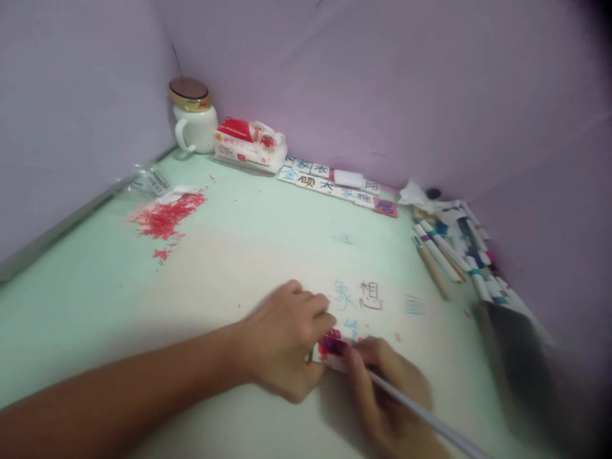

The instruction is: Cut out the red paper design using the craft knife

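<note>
My left hand (291, 341) rests on the table (229, 268) with its fingers curled, pinching the left end of a small white block (329, 360). The block's upper face carries red and dark purple colour. From the right, my right hand (392, 389) holds a slim, pale, pen-like tool (421, 414) close against the block. Its tip is hidden behind my fingers and blurred, so I cannot tell its kind. Beyond both hands, characters in blue and dark ink (370, 296) are marked on the tabletop.
Red shavings (169, 217) lie at the left beside clear plastic wrapping (148, 182). A lidded white mug (198, 127), a tissue pack (251, 146) and rows of character tiles (327, 186) line the back. Markers (437, 252), a wooden-handled tool (433, 271) and a dark object (514, 357) are at right.
</note>
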`<state>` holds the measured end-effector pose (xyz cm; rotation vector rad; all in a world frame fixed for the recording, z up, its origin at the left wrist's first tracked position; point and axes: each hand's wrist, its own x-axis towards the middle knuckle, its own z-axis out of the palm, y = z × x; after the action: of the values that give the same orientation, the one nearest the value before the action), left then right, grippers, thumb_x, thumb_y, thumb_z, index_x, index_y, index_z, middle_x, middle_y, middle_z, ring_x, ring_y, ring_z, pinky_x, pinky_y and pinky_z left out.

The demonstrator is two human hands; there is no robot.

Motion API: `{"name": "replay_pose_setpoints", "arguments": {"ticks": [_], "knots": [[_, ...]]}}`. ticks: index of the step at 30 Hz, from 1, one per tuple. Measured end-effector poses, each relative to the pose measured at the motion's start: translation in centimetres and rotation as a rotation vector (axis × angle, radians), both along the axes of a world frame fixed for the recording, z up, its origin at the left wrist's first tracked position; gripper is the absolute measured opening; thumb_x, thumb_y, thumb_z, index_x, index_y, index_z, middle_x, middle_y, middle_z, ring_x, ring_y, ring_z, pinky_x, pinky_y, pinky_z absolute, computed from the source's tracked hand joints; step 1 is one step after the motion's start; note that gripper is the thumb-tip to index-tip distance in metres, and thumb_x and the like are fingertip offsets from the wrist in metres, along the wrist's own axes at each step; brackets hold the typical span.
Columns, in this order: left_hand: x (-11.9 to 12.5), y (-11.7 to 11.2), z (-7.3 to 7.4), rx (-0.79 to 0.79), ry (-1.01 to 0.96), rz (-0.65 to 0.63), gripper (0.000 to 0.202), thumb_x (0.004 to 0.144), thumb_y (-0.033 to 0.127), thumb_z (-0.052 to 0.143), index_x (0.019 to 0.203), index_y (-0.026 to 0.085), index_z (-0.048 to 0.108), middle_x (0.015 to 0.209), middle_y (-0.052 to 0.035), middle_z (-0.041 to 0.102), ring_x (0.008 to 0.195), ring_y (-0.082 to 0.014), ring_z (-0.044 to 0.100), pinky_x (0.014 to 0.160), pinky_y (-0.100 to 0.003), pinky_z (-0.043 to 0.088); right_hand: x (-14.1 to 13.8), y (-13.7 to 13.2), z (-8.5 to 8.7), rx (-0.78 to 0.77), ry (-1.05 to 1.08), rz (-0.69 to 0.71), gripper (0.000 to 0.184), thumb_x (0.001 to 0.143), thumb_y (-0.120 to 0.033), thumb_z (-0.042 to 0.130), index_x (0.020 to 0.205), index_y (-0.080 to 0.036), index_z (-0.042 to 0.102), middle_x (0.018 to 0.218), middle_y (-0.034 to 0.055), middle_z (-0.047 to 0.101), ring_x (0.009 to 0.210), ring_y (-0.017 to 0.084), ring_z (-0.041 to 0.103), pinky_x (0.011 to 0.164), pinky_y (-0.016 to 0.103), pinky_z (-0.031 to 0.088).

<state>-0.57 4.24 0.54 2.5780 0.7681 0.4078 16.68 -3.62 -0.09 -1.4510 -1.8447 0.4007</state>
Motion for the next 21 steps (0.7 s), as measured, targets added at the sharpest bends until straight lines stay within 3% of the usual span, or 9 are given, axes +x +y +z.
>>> {"name": "replay_pose_setpoints", "arguments": {"ticks": [5,21], "knots": [[0.14,-0.14,-0.39,0.014,-0.024,0.0,0.013,0.066,0.025,0.059,0.074,0.016,0.056,0.075,-0.0044,0.052,0.069,-0.0178,0.049,0.07,-0.034,0.038,0.49,-0.19,-0.5,0.001,-0.037,0.039,0.014,0.09,-0.017,0.048,0.079,-0.021,0.055,0.061,-0.0014,0.059,0.047,0.011,0.054,0.048,0.022,0.039],[0.19,-0.3,-0.86,0.016,-0.098,0.03,0.012,0.064,0.024,0.061,0.068,0.016,0.053,0.073,-0.0043,0.052,0.067,-0.0173,0.047,0.068,-0.032,0.041,-0.32,-0.77,0.14,-0.055,-0.06,-0.034,0.024,0.093,-0.025,0.044,0.071,-0.022,0.051,0.056,-0.0016,0.056,0.044,0.012,0.051,0.048,0.024,0.038]]}}
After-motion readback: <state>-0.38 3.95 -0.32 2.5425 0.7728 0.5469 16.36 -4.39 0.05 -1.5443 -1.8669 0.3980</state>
